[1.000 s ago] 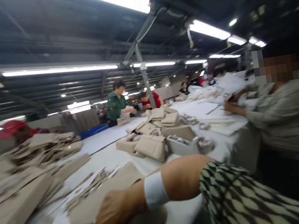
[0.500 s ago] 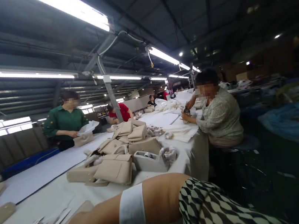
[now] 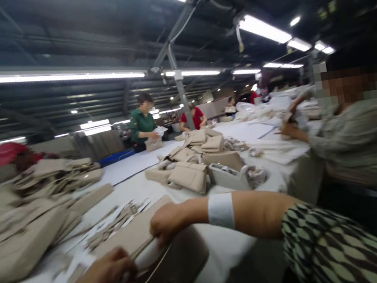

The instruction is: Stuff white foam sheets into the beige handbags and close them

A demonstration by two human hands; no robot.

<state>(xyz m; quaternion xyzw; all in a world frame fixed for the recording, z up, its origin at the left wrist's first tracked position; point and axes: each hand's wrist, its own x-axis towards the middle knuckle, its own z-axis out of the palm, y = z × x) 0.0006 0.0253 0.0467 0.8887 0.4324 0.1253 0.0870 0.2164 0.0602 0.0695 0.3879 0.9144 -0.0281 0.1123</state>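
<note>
A beige handbag (image 3: 188, 259) lies in front of me, its flap (image 3: 134, 232) lifted and white lining showing at the opening. My right hand (image 3: 167, 218), with a white band around the forearm, is closed on the far edge of the bag's opening. At the near end of that opening is my left hand (image 3: 106, 281), its fingers curled onto the edge and slightly blurred. Just past the flap lie beige straps (image 3: 115, 223) with white paper strips and a metal buckle.
Beige bags are heaped on the left (image 3: 28, 231) and in the middle (image 3: 189, 174) of the white-covered table. A grey tray (image 3: 229, 178) stands beside the middle heap. A person (image 3: 361, 134) sits close on the right; other people work along the far side.
My view has swung left and down, so the scene shifts rightward. My left hand and the handbag have come into view, and my right hand now shows on the bag.
</note>
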